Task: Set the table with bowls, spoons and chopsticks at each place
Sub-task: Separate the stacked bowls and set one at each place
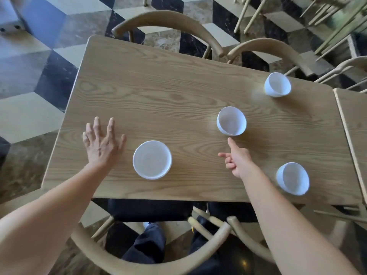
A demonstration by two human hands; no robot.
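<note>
Several white bowls stand upright on the wooden table point(158, 92). One bowl point(152, 159) sits near the front edge, between my hands. A second bowl point(231, 121) stands in the middle right, a third bowl point(277, 84) at the far right, a fourth bowl point(292, 178) at the near right corner. My left hand point(101, 144) hovers flat with spread fingers, left of the nearest bowl, holding nothing. My right hand point(237, 158) holds nothing either; its index finger is stretched toward the middle bowl, just short of its rim, the other fingers curled. No spoons or chopsticks are visible.
Curved wooden chairs stand at the far side point(168, 22) and at the near side point(151, 262) of the table. A second table point(353, 120) adjoins at the right. The floor is checkered tile. My legs show under the near edge.
</note>
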